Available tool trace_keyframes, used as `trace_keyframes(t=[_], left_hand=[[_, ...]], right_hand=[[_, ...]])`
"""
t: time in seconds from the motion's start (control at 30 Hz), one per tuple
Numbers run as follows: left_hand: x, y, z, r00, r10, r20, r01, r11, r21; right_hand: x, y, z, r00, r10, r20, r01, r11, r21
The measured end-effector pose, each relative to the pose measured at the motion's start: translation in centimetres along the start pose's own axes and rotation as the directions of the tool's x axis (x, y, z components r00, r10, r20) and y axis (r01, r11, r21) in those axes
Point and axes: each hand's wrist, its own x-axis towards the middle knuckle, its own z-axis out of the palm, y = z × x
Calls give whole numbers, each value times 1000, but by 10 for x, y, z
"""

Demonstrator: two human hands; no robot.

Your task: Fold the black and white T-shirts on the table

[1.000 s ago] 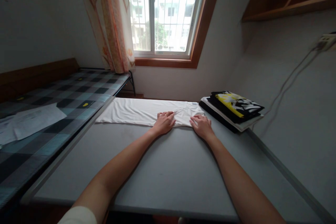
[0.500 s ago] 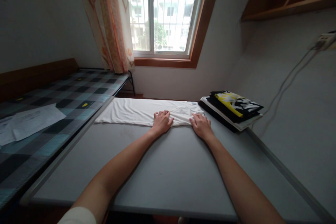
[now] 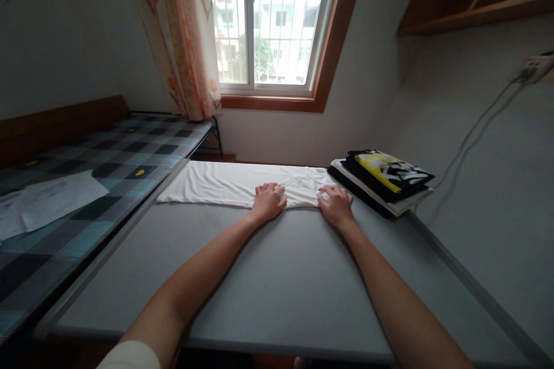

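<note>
The white garment (image 3: 216, 180) is laid in a long, narrow strip along the far edge of the surface (image 3: 268, 277), with its neckline and a small label (image 3: 320, 171) near the right end. Wrinkles are seen across its left half, and these could be set in or deepened if the cloth is pressed or folded over unsmoothed. The fabric looks thin and soft, so it could be bunched between the hands if they are drawn together. Because the strip lies so close to the far edge, part of it could be tipped over that edge by a push away from the body. The stack of folded clothes (image 3: 387, 176) stands just beside the right end, and its lower layers could be knocked askew by a sideways sweep.

The left hand (image 3: 270, 202) is placed palm down on the near edge of the garment; its fingers are parted and slightly curved, and no grip is seen. The right hand (image 3: 336, 206) is rested at the near right end, short of the stack, its fingers likewise parted but more bent over the cloth. What lies beneath either palm is hidden.
</note>
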Motion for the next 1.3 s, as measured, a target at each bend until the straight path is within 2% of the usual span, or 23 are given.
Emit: trace_keyframes(t=[0.2,0.37,0.53,0.7,0.8,0.87,0.93,1.07,1.13,1.3], left_hand=[[0,0,1,1000,29,0,-29,999,-14],[0,-1,0,999,48,-1,-48,999,-20],[0,-1,0,999,31,-12,-32,999,-21],[1,0,1,1000,-20,-15,20,1000,-10],[1,0,2,997,-2,-83,1,1000,-17],[1,0,2,986,71,-151,-76,997,-27],[1,-1,2,962,202,-182,-212,976,-39],[0,-1,2,873,468,-136,-479,875,-61],[1,-1,2,849,517,-108,-525,849,-68],[2,-4,4,853,515,-79,-521,849,-90]], right_hand=[[23,-30,12,977,-151,149,152,988,4],[48,-53,23,944,-140,299,156,987,-30],[52,-62,27,955,-115,275,130,991,-40],[40,-46,29,960,-150,237,164,985,-44],[27,-30,20,980,-111,164,120,992,-43],[18,-19,9,992,-44,120,49,998,-46],[11,-9,-1,995,56,87,-51,997,-55],[5,8,-12,971,231,58,-228,972,-61],[4,14,-13,959,279,60,-276,960,-45],[4,19,-8,946,316,72,-317,948,13]])
